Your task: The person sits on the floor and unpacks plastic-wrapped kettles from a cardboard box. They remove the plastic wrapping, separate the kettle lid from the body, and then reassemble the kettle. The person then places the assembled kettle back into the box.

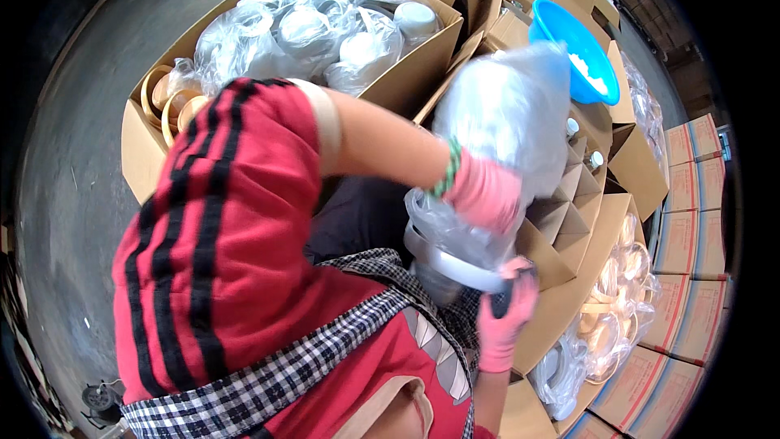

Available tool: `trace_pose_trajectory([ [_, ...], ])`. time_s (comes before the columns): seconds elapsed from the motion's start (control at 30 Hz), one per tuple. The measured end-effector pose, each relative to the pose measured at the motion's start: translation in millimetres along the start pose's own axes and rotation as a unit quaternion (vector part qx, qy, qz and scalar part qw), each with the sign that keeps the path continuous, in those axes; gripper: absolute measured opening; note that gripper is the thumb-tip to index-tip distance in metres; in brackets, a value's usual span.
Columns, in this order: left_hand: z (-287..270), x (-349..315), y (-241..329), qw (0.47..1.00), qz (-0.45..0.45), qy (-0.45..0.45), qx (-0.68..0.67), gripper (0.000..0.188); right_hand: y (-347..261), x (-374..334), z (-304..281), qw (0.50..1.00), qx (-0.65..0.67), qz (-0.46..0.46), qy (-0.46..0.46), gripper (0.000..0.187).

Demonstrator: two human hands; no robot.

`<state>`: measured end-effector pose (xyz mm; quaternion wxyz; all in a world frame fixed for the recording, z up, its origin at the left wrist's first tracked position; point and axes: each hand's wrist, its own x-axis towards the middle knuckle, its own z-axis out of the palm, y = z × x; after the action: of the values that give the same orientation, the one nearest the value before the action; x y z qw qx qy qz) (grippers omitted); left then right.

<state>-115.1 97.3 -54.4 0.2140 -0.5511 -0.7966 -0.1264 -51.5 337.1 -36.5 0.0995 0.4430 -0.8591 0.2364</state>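
Over the person's lap, the pink-gloved left hand (487, 193) lies against a clear plastic bag (502, 110), too blurred to tell whether it grips; just below, the right hand (508, 313) grasps the end of a curved white band (465, 271). The bag stands beside a divided carton (551, 218), near a blue basin (559, 26). Farther left, an open carton (140, 154) holds wrapped white containers (304, 28).

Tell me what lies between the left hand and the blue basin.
In the head view, a bulky, cloudy plastic bag lies between the left hand and the blue basin; its contents are unclear.
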Motion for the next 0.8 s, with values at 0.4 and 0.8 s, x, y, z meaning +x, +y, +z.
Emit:
trace_pose_trajectory([
  [0.4,-205.9,-88.0,12.7,0.739,-0.551,0.375,0.101,0.032,96.5,170.0,-34.7,0.531,0.822,0.034,-0.206,0.061],
  [0.8,-145.7,-216.5,36.2,0.66,-0.575,0.435,0.209,0.032,64.2,154.0,99.6,0.876,0.434,0.21,-0.019,0.042],
])
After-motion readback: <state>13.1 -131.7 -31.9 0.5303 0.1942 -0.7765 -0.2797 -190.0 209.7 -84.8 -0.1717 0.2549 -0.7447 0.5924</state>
